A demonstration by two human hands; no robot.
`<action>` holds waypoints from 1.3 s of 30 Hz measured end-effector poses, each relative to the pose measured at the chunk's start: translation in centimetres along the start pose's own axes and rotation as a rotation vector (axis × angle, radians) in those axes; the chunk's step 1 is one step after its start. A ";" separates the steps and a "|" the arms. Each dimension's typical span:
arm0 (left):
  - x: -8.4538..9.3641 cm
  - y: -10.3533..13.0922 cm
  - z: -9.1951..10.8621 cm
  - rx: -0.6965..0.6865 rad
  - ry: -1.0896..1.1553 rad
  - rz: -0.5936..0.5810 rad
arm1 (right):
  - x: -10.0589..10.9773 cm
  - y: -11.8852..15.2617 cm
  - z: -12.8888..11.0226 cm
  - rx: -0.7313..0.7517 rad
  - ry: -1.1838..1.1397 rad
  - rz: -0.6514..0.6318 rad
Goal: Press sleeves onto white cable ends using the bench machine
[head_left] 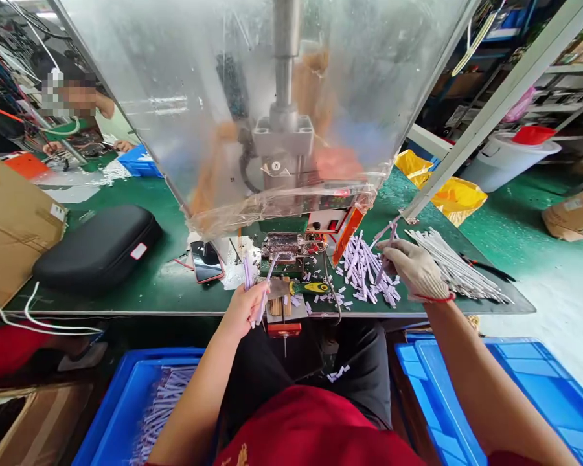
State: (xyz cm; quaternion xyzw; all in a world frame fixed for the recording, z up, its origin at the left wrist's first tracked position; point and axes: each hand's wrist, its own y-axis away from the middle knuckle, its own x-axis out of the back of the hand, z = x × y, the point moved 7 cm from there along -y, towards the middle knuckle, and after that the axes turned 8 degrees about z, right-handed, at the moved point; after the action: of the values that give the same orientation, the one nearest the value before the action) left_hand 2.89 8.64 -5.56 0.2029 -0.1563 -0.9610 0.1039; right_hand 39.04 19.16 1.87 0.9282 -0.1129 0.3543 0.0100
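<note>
Your left grip (244,308) pinches slim lilac strips (247,273), seemingly light, pliable and best held near one end, while your gloved right grip (414,266) holds another strip (393,232) beside the loose pile (362,266) left of it on the surface (172,299).

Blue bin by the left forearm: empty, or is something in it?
Not empty: many purple strips lie inside the blue bin. Whether it is full I cannot tell; the left forearm hides part.

Slim lilac strips (247,273) splayed in a bunch left of the metal fixture (282,243), loose lilac pieces (362,268) heaped to its right, some scattered nearer it.
</note>
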 end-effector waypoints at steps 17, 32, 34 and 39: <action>3.2 3.9 -2.0 0.079 0.028 0.129 | -12.4 5.2 -0.4 -0.167 -0.691 -0.334; 2.6 6.0 -1.1 -0.035 0.058 0.137 | -6.6 8.4 -6.1 0.225 -0.216 -0.353; 2.7 6.0 -1.2 -0.027 0.083 0.147 | -9.4 10.2 -7.4 0.076 -0.394 -0.558; 3.2 5.9 -1.3 -0.036 0.103 0.187 | -16.9 11.7 -9.2 -0.182 -0.644 -0.674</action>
State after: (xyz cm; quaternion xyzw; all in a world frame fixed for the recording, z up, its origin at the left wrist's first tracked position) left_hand 1.39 1.97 -5.78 0.2347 -0.1516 -0.9381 0.2046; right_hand 18.24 12.06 -3.17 0.9711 0.1665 0.0142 0.1703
